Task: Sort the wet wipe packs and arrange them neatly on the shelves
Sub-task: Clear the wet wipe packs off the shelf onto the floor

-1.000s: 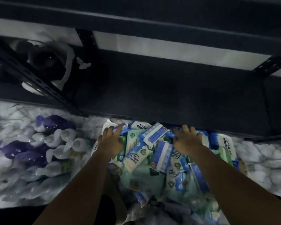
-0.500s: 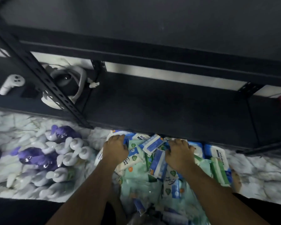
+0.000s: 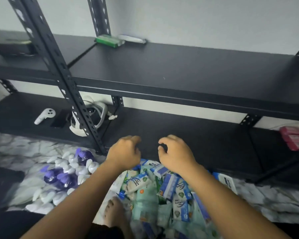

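Both hands hover over the pile of wet wipe packs heaped on the marble floor, just in front of the lower shelf. The left hand and the right hand have their fingers curled in and hold nothing. A green pack lies on the upper shelf, and bottles lie to the left.
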Demonstrator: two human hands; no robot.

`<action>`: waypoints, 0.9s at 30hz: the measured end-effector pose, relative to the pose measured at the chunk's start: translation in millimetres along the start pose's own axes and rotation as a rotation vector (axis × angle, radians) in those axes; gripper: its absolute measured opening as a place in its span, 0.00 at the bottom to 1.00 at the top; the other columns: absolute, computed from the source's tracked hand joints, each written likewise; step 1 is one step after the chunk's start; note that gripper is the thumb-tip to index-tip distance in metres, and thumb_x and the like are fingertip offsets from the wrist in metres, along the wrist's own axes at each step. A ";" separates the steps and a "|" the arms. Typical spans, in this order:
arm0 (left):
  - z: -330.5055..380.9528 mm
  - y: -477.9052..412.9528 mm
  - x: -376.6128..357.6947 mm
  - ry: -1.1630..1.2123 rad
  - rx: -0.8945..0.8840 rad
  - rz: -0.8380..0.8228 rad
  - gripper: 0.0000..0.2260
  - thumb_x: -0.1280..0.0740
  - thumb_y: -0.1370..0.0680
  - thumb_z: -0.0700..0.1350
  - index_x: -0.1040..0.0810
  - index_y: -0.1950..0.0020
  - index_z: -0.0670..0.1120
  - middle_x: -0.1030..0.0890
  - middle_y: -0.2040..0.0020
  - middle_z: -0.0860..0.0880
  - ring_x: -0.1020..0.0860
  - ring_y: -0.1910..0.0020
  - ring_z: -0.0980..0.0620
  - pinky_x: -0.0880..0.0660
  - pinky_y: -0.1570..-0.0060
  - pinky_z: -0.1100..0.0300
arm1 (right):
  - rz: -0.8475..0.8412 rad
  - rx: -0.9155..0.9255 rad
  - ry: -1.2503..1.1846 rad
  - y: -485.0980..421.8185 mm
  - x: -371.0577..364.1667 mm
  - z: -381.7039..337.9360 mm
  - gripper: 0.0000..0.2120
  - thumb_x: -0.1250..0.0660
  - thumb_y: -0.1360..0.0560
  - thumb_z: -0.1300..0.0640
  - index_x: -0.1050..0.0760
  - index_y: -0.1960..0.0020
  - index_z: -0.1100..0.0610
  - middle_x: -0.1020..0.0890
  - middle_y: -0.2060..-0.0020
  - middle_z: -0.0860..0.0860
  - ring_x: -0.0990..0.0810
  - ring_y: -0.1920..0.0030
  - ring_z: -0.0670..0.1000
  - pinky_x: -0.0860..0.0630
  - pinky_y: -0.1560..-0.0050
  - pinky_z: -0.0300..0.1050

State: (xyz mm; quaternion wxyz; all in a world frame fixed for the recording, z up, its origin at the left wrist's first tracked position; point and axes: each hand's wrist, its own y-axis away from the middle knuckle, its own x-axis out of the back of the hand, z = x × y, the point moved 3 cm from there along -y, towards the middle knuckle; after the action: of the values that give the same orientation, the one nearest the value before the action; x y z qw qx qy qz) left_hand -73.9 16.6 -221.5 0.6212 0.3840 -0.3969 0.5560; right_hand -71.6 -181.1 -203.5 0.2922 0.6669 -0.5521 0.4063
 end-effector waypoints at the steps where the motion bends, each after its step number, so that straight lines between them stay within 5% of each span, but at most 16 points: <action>1: 3.3 1.1 16.2 -0.014 -0.030 0.035 0.27 0.49 0.31 0.53 0.24 0.36 0.51 0.20 0.43 0.49 0.21 0.42 0.44 0.21 0.47 0.48 | 0.037 0.042 -0.016 -4.4 13.2 -12.1 0.13 0.35 0.24 0.52 0.19 0.42 0.53 0.20 0.48 0.50 0.22 0.46 0.55 0.23 0.46 0.50; 13: 1.4 -21.9 172.6 -0.095 -0.242 0.369 0.14 0.35 0.25 0.46 0.23 0.40 0.53 0.20 0.44 0.56 0.22 0.45 0.49 0.22 0.48 0.51 | 0.328 0.342 -0.105 -96.9 134.5 -99.6 0.11 0.36 0.26 0.57 0.17 0.48 0.53 0.19 0.53 0.46 0.21 0.50 0.50 0.21 0.48 0.51; 18: -10.6 -65.3 193.6 -0.081 -0.279 0.390 0.17 0.39 0.27 0.49 0.24 0.39 0.53 0.22 0.43 0.58 0.23 0.44 0.50 0.23 0.47 0.50 | 0.320 0.329 -0.093 -156.7 134.3 -104.9 0.10 0.36 0.26 0.58 0.18 0.48 0.51 0.20 0.53 0.44 0.21 0.49 0.48 0.22 0.47 0.51; 22: -15.5 -118.1 214.8 0.011 -0.265 0.501 0.27 0.36 0.27 0.46 0.32 0.27 0.52 0.26 0.33 0.52 0.27 0.36 0.48 0.28 0.37 0.51 | 0.311 0.278 -0.103 -215.9 126.1 -106.3 0.11 0.35 0.26 0.57 0.18 0.46 0.50 0.21 0.51 0.44 0.22 0.47 0.48 0.23 0.45 0.50; 27: -30.2 -213.5 247.3 0.099 -0.177 0.509 0.32 0.36 0.29 0.46 0.37 0.25 0.50 0.28 0.33 0.44 0.28 0.36 0.43 0.29 0.36 0.50 | 0.262 0.222 -0.034 -296.9 119.9 -116.8 0.21 0.35 0.27 0.55 0.25 0.34 0.48 0.26 0.40 0.46 0.26 0.40 0.51 0.28 0.36 0.52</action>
State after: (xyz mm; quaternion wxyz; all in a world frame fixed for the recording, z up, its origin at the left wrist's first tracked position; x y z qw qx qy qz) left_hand 157.1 121.3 -13.4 0.5110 0.1885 -0.4970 0.6755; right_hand 199.1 -77.8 -24.0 0.1519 0.6243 -0.5910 0.4878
